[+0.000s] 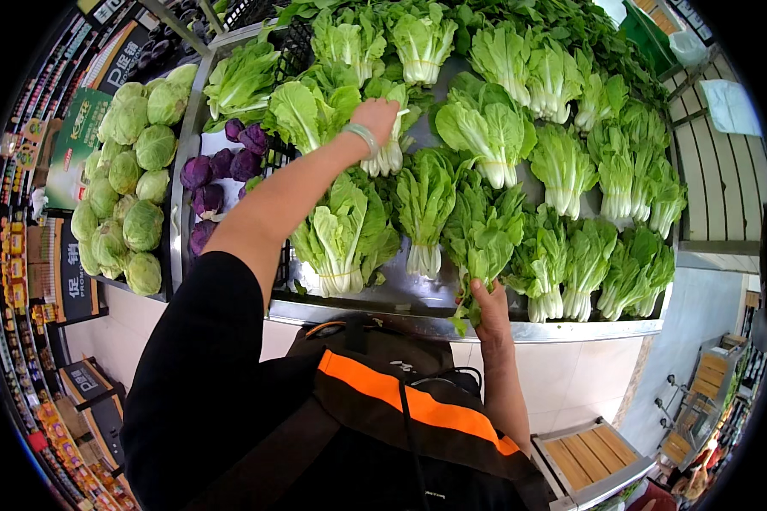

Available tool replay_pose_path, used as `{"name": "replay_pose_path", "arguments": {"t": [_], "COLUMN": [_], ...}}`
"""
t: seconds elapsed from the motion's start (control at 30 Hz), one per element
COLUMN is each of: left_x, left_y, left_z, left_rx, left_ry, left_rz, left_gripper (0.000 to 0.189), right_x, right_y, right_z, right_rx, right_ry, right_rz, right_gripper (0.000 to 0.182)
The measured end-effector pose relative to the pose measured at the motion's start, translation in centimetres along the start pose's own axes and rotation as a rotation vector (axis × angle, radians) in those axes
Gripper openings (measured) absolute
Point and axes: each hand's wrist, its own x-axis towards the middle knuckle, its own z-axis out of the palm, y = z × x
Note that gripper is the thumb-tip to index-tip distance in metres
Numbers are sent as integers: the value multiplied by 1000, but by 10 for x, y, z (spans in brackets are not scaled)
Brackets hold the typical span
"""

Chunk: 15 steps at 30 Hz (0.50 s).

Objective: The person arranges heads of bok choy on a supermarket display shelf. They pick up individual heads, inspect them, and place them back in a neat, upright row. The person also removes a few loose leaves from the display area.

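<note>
My left hand (376, 115), with a pale bangle (362, 138) at the wrist, reaches over the display to the rear rows of greens. A thin white stalk (402, 112) sticks out from its curled fingers, just above a bunch of white-stemmed bok choy (388, 153). Near the front rim, my right hand (491, 305) grips the stem end of a leafy green bunch (482, 233), its leaves pointing away from me. Banded bok choy (426, 217) stands left of that bunch, and another bok choy bunch (541, 268) lies to its right.
A metal display table (396, 317) spans the space before me, its front rim close to my waist bag (409, 399). Purple cabbages (208, 198) and green cabbages (144, 223) sit at left. Slatted wooden stands (591, 457) are at lower right; packed shelves line the left.
</note>
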Motion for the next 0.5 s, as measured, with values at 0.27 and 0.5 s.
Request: {"name": "replay_pose_path", "arguments": {"t": [0.27,0.5], "left_x": [28,46], "left_y": [10,51], "left_z": [-44,-58], "left_rx": [164,424], "left_ry": [-110,-732], "left_rz": [701,585], "left_gripper": [16,11], "right_x": [7,12], "right_y": [-1,-3], "right_z": [-8,3], "right_rx": [158,171], "right_ry": [-179,-108], "right_rz": [89,110], "right_gripper": [61,53]}}
